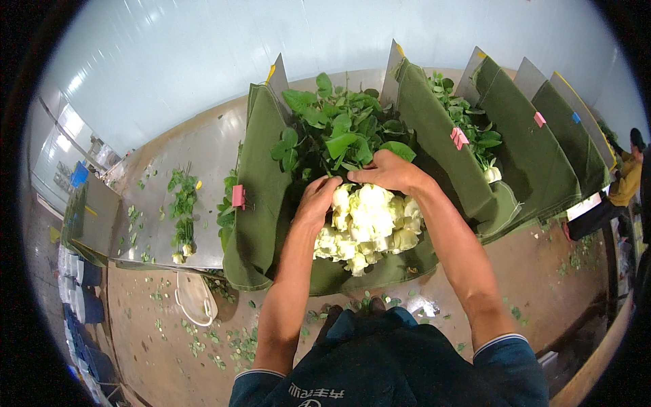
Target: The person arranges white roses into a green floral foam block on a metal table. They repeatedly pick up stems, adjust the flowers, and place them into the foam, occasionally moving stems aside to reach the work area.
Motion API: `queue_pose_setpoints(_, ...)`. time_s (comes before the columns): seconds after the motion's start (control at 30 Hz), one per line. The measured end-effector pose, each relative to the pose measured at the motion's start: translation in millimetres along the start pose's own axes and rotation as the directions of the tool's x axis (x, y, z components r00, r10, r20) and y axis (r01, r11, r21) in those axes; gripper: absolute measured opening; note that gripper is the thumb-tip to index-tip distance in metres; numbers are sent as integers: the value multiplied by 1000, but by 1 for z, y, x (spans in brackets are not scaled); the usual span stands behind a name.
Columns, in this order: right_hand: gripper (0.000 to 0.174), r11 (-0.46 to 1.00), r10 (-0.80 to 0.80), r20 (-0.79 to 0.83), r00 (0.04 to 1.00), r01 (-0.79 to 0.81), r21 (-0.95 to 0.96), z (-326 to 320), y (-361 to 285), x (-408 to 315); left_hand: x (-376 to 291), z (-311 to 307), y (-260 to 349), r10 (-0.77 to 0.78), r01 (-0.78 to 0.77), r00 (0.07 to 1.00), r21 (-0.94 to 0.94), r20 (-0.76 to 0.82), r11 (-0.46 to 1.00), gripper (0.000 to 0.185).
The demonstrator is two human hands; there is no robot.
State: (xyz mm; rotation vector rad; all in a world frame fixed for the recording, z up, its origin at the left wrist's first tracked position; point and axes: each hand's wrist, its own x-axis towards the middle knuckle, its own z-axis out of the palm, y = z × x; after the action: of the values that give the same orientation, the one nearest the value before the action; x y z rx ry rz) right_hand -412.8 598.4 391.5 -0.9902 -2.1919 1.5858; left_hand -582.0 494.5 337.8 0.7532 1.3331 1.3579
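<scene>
Before me a pile of white roses [374,216] lies in a compartment lined with green cloth [257,203], blooms towards me and leafy stems [351,122] towards the wall. My left hand [318,199] is at the left edge of the blooms, its fingertips by a stem just behind them. Over the top of the blooms reaches my right hand [390,172], thumb pointing left, near the leaves. The two hands nearly meet. Leaves and blooms partly hide the fingers, so what each one grips is not clear.
Cloth-covered metal dividers [437,137] with clips flank the pile; more roses [492,174] lie in the compartment to the right. Two roses [183,250] rest on the metal table [147,203] at left. A white basket [196,300] and scattered leaves are on the floor. Another person [623,183] stands far right.
</scene>
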Motion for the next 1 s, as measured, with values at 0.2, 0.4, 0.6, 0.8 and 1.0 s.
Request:
queue_pose_setpoints(0.2,59,951,60,-21,998,-50,304,2,12,15,-8,18,38,-31,32,998,35,-45,999,26)
queue_pose_setpoints(0.4,56,970,42,-128,991,-10,242,4,-19,-2,-6,3,37,11,-7,998,65,-58,998,26)
queue_pose_setpoints(0.6,43,731,124,7,992,-96,676,-12,-5,-9,-3,-23,16,255,-168,964,566,-78,807,19)
queue_pose_setpoints(0.8,45,700,-78,-97,992,124,703,-6,-27,-19,-40,2,61,321,-320,947,71,8,945,20)
queue_pose_setpoints(1.0,46,914,131,-129,983,-69,400,5,-43,5,-15,24,68,314,-350,932,673,180,652,27)
